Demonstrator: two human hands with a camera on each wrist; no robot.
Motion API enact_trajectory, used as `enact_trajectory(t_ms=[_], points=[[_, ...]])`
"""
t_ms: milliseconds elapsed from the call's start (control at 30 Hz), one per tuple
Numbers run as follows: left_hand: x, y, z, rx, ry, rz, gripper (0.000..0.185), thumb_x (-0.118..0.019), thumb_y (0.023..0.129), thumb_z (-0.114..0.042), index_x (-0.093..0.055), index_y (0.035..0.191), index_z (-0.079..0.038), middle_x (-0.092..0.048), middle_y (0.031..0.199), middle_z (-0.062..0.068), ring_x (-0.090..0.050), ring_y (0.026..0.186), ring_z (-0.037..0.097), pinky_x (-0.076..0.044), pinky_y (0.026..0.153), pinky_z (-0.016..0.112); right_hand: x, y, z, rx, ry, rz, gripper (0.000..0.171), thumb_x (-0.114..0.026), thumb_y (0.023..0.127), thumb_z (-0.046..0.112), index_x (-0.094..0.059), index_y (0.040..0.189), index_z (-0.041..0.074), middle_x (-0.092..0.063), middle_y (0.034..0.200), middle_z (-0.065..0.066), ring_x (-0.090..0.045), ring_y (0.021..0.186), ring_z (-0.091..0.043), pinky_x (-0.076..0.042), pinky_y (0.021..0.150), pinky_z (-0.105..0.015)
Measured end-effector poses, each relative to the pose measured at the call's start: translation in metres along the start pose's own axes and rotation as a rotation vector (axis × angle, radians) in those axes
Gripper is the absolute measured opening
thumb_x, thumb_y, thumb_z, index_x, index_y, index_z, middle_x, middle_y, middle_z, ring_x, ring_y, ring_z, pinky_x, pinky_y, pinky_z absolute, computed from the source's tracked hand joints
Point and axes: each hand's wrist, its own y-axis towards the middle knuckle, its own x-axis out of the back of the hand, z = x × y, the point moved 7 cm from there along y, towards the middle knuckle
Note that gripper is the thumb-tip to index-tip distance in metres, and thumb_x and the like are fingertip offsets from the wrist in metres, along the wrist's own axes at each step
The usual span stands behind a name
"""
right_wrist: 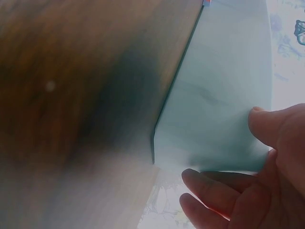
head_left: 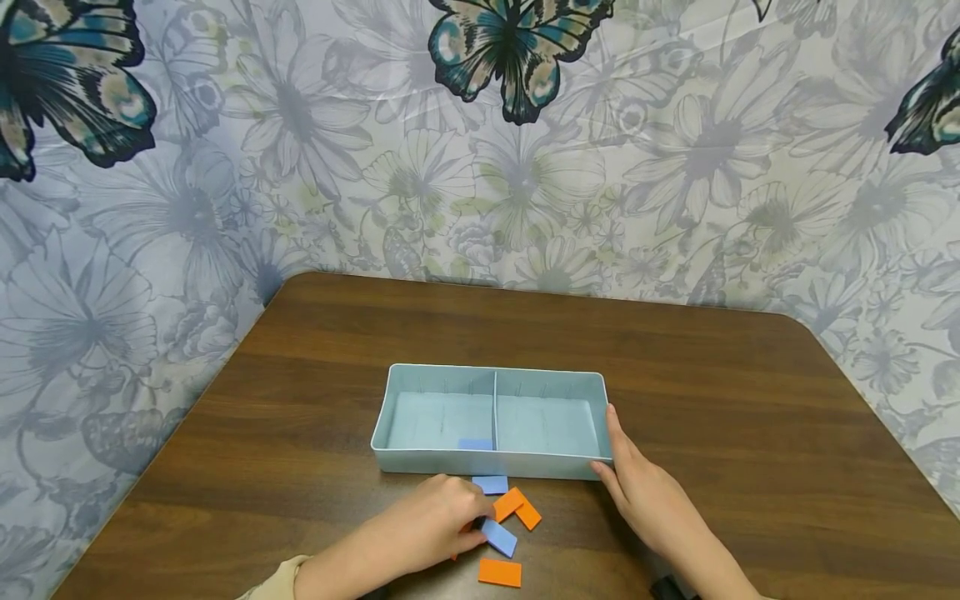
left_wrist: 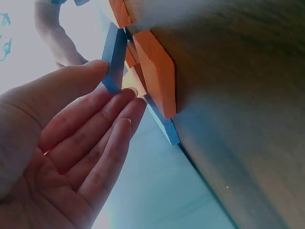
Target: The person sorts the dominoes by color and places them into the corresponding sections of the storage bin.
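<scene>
Head view, left hand (head_left: pixel 427 525) fingers pinching blue tile (head_left: pixel 498 537) (edge lifted), right hand (head_left: pixel 645 492) flat against tray (head_left: pixel 491 454)

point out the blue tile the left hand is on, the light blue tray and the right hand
blue tile (head_left: pixel 500 537), head view, middle of its top face
light blue tray (head_left: pixel 491 369), head view, far rim
right hand (head_left: pixel 643 487), head view, back of the hand

Three blue tiles (head_left: pixel 498 537), three orange tiles (head_left: pixel 499 572), one two-compartment tray (head_left: pixel 487 462)
</scene>
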Motion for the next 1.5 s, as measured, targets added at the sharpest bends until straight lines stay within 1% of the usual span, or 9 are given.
enact_trajectory(t_ms=[200, 367, 433, 500, 800, 1067, 1167, 1367, 1500], points=[[0.005, 0.001, -0.002, -0.023, -0.005, -0.03, 0.009, -0.077, 0.078, -0.012, -0.068, 0.076, -0.013, -0.047, 0.062, -0.012, -0.036, 0.054, -0.003, -0.031, 0.05, 0.008, 0.0, -0.001, 0.0, -0.002, 0.003, 0.0, 0.07, -0.047, 0.099, 0.03, -0.006, 0.151, 0.005, -0.032, 0.144, -0.022, -0.048, 0.118, -0.036, -0.044, 0.086, -0.05], [0.012, 0.002, -0.001, -0.003, -0.019, -0.02, 0.008, -0.077, 0.078, -0.014, -0.073, 0.085, -0.01, -0.063, 0.078, -0.009, -0.054, 0.069, -0.003, -0.042, 0.063, 0.009, 0.001, -0.002, 0.001, 0.013, 0.003, -0.01, 0.07, -0.048, 0.099, 0.028, -0.007, 0.15, 0.005, -0.033, 0.143, -0.022, -0.047, 0.119, -0.036, -0.043, 0.087, -0.049], [0.015, 0.002, 0.001, 0.012, -0.04, -0.017, 0.011, -0.076, 0.079, -0.014, -0.073, 0.089, -0.009, -0.066, 0.085, -0.007, -0.058, 0.077, 0.0, -0.044, 0.069, 0.011, 0.001, -0.002, 0.001, 0.018, 0.004, -0.012, 0.07, -0.049, 0.099, 0.027, -0.007, 0.15, 0.004, -0.033, 0.143, -0.022, -0.046, 0.119, -0.036, -0.042, 0.088, -0.049], [0.019, 0.002, 0.002, 0.021, -0.064, -0.03, 0.012, -0.076, 0.08, -0.013, -0.073, 0.091, -0.009, -0.066, 0.086, -0.007, -0.059, 0.078, 0.001, -0.044, 0.07, 0.011, 0.001, -0.002, 0.001, 0.019, 0.004, -0.011, 0.07, -0.048, 0.099, 0.027, -0.007, 0.15, 0.004, -0.032, 0.143, -0.023, -0.046, 0.12, -0.036, -0.042, 0.088, -0.049], [0.036, 0.003, 0.007, -0.001, -0.197, -0.16, 0.01, -0.074, 0.082, -0.01, -0.072, 0.091, -0.006, -0.066, 0.087, -0.004, -0.059, 0.075, 0.006, -0.044, 0.068, 0.011, 0.0, -0.001, 0.0, 0.01, 0.003, -0.004, 0.07, -0.048, 0.099, 0.028, -0.007, 0.15, 0.004, -0.032, 0.144, -0.022, -0.047, 0.119, -0.036, -0.043, 0.087, -0.049], [0.044, 0.005, 0.015, 0.031, -0.217, -0.221, 0.011, -0.074, 0.082, -0.012, -0.072, 0.091, -0.006, -0.066, 0.086, -0.004, -0.06, 0.075, 0.007, -0.047, 0.069, 0.016, 0.0, -0.001, 0.0, 0.014, 0.005, -0.009, 0.07, -0.049, 0.099, 0.027, -0.007, 0.15, 0.004, -0.033, 0.143, -0.023, -0.046, 0.12, -0.036, -0.043, 0.087, -0.05], [0.048, 0.005, 0.019, 0.025, -0.225, -0.283, 0.013, -0.075, 0.081, -0.012, -0.071, 0.092, -0.006, -0.067, 0.088, -0.003, -0.062, 0.077, 0.007, -0.048, 0.069, 0.018, 0.0, -0.001, 0.0, 0.015, 0.004, -0.006, 0.07, -0.049, 0.099, 0.027, -0.007, 0.15, 0.003, -0.033, 0.143, -0.024, -0.046, 0.12, -0.036, -0.043, 0.087, -0.05], [0.063, 0.001, 0.031, 0.02, -0.249, -0.446, 0.017, -0.077, 0.079, -0.013, -0.072, 0.094, -0.007, -0.068, 0.09, -0.002, -0.063, 0.081, 0.01, -0.049, 0.073, 0.021, 0.0, 0.0, -0.001, 0.013, 0.002, -0.006, 0.071, -0.049, 0.099, 0.027, -0.006, 0.15, 0.003, -0.033, 0.143, -0.024, -0.047, 0.119, -0.037, -0.043, 0.087, -0.05], [0.07, -0.001, 0.042, 0.049, -0.263, -0.491, 0.018, -0.078, 0.078, -0.011, -0.073, 0.095, -0.007, -0.069, 0.09, -0.002, -0.063, 0.081, 0.011, -0.05, 0.073, 0.024, -0.001, 0.0, -0.001, 0.011, -0.002, -0.004, 0.071, -0.049, 0.099, 0.028, -0.006, 0.15, 0.004, -0.033, 0.143, -0.024, -0.047, 0.119, -0.037, -0.043, 0.087, -0.05]])
